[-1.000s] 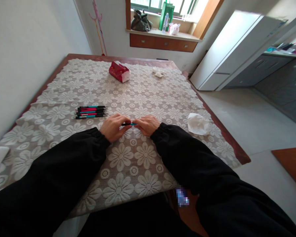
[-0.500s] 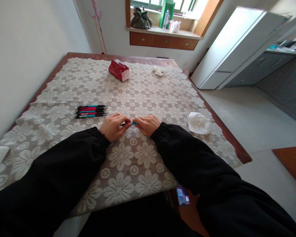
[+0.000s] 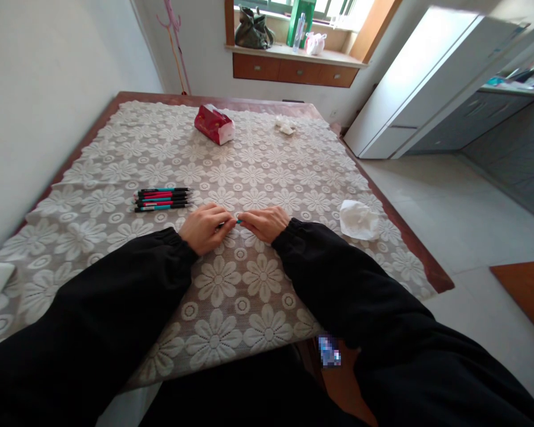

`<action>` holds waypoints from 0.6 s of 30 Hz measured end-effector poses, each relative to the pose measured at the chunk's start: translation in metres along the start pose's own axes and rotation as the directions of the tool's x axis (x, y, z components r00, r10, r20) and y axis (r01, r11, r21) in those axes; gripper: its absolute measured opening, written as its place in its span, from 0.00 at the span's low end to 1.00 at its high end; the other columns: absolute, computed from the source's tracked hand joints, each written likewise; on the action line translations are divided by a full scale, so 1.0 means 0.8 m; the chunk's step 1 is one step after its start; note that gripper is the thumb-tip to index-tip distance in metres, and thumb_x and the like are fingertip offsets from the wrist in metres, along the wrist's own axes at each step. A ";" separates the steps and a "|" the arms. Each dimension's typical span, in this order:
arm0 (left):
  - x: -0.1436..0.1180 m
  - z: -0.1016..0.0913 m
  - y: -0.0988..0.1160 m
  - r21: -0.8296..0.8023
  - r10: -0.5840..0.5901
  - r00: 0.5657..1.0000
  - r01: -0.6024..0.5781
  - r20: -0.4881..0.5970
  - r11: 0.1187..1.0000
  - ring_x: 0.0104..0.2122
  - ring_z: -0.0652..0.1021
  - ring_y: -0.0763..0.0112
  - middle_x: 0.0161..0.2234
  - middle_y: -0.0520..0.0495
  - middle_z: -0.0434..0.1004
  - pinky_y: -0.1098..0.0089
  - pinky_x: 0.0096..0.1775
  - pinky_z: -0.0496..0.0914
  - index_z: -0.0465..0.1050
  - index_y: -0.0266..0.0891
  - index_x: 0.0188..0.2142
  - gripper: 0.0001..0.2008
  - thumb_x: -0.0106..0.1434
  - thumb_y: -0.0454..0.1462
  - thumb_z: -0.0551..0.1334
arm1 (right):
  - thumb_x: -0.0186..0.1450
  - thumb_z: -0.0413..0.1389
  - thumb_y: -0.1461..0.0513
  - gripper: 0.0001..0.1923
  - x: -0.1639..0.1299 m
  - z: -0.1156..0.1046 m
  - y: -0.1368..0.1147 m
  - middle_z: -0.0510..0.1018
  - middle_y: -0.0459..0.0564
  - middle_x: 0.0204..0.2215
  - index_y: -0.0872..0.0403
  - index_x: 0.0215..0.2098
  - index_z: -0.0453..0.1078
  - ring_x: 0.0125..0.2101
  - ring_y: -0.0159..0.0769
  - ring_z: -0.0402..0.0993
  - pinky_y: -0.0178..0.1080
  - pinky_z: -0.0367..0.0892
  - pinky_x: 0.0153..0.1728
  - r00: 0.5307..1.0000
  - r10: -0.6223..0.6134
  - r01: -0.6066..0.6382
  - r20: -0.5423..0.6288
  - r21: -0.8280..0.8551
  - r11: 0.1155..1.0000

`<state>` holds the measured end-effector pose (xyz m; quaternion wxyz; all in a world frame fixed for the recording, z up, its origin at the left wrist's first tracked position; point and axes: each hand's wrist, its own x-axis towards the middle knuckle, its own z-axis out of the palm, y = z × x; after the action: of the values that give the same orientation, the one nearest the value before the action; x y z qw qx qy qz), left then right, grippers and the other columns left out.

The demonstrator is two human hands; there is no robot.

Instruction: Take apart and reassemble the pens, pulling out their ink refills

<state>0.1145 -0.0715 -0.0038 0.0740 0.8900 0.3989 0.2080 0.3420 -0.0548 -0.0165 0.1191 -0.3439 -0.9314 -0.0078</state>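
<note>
Between my two hands is a slim teal and black pen (image 3: 238, 222), mostly covered by the fingers, so only a short teal bit shows. My left hand (image 3: 206, 228) pinches its black end with thumb and forefinger. My right hand (image 3: 266, 223) is closed on the teal end, fingertips almost meeting those of the left. Both hands rest low over the tablecloth. To the left of them lies a neat row of several pens (image 3: 162, 200), black with teal or red barrels, side by side.
A lace tablecloth (image 3: 218, 279) covers the wooden table. Farther back lie a red tissue pack (image 3: 213, 124) and a crumpled tissue (image 3: 285, 125). Another white tissue (image 3: 358, 220) sits right of my right hand. A white fridge (image 3: 409, 89) stands beyond the table.
Less of the pen shows between my fingertips now, and the hands are slightly closer together. The row of pens and the tissues stay where they were.
</note>
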 end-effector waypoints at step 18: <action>-0.002 0.005 -0.006 -0.063 -0.029 0.999 0.030 0.014 0.998 0.45 0.77 0.59 0.45 0.45 0.81 0.60 0.47 0.70 0.74 0.44 0.55 0.19 0.74 0.42 0.49 | 0.74 0.48 0.64 0.10 0.004 -0.003 0.005 0.77 0.49 0.40 0.52 0.48 0.70 0.38 0.37 0.71 0.40 0.55 0.38 0.999 0.017 -0.019 -0.037 -0.072 0.997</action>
<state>0.1119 -0.0695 -0.0092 0.1079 0.8826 0.4046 0.2138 0.3430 -0.0501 -0.0139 0.1236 -0.3561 -0.9251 -0.0465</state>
